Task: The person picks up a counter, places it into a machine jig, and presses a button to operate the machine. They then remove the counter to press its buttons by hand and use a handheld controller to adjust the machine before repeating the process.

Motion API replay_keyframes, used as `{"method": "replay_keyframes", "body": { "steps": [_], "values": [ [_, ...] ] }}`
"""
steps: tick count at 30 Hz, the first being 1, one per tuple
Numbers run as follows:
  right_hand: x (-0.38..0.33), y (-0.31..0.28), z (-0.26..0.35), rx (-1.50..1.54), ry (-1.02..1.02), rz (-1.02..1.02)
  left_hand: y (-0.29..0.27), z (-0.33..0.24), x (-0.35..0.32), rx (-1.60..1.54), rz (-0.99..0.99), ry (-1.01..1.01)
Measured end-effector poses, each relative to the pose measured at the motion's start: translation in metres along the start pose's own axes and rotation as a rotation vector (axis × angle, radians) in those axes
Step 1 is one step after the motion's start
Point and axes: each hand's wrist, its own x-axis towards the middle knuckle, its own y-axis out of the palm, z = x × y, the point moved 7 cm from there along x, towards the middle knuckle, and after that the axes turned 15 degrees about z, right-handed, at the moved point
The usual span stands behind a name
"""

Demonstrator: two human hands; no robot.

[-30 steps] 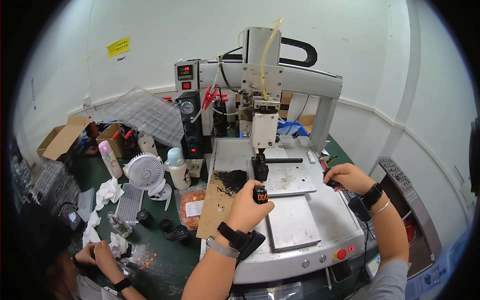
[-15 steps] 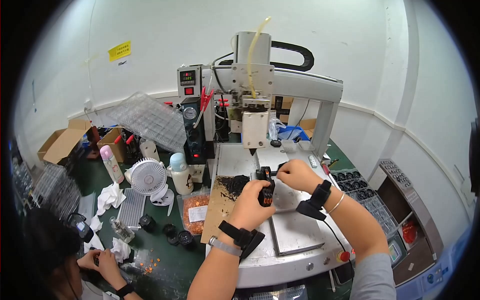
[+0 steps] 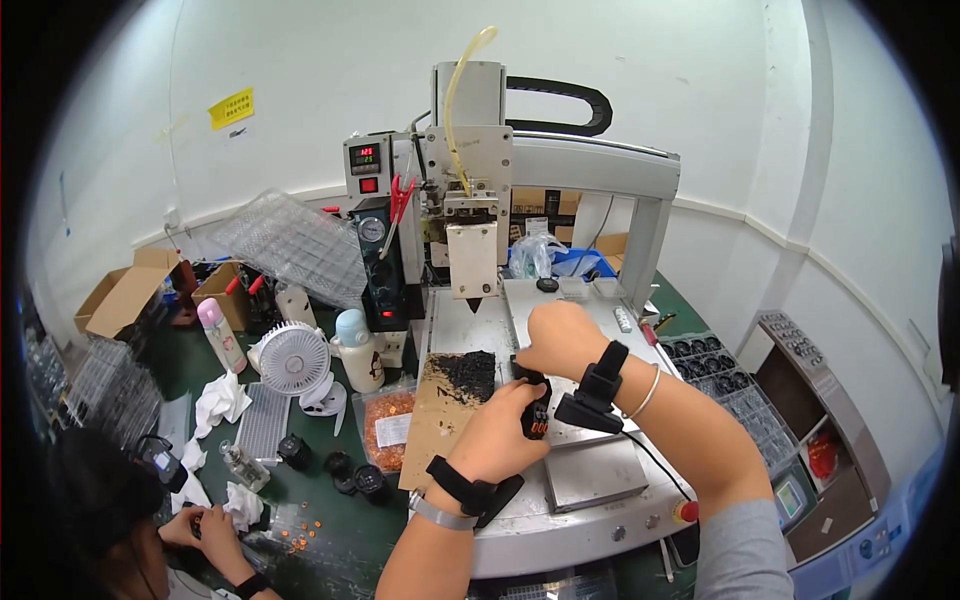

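On the bed of a bench-top dispensing machine, my left hand (image 3: 498,430) is closed around a small black part with orange markings (image 3: 538,422). My right hand (image 3: 568,342) is curled just above and beyond that part; whatever its fingers hold is hidden behind the hand. Beside my left hand lies a brown cardboard sheet (image 3: 425,440) with a heap of black scraps (image 3: 468,375) on it. The machine's dark pointed nozzle (image 3: 473,305) hangs above the bed, left of my right hand. Both wrists carry black strapped devices.
Left of the machine stand a white fan (image 3: 294,358), a blue-capped bottle (image 3: 359,352) and a bag of orange pieces (image 3: 389,430). A co-worker's hands (image 3: 205,535) work at the lower left. To the right are trays of black round parts (image 3: 708,365) and a red button (image 3: 686,511).
The machine head and nozzle have shifted left along the gantry. My right hand has come left and slightly up, over the black part, which my left hand still holds.
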Motion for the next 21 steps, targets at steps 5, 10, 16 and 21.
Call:
{"method": "replay_keyframes", "body": {
  "steps": [5,10,16,21],
  "values": [
    [-0.022,-0.049,0.003,-0.057,0.023,-0.257,-0.016,0.010,-0.003,-0.234,-0.165,-0.142],
    [-0.046,-0.043,0.029,-0.009,-0.094,-0.082,-0.014,0.015,-0.002,-1.065,-0.330,-0.020],
    [-0.045,-0.056,0.036,0.313,-0.293,0.004,-0.010,0.022,0.002,-1.301,-0.355,0.091],
    [-0.028,-0.031,-0.006,0.316,-0.062,-0.072,-0.016,0.017,-0.002,-1.214,-0.435,0.164]
  ]
}}
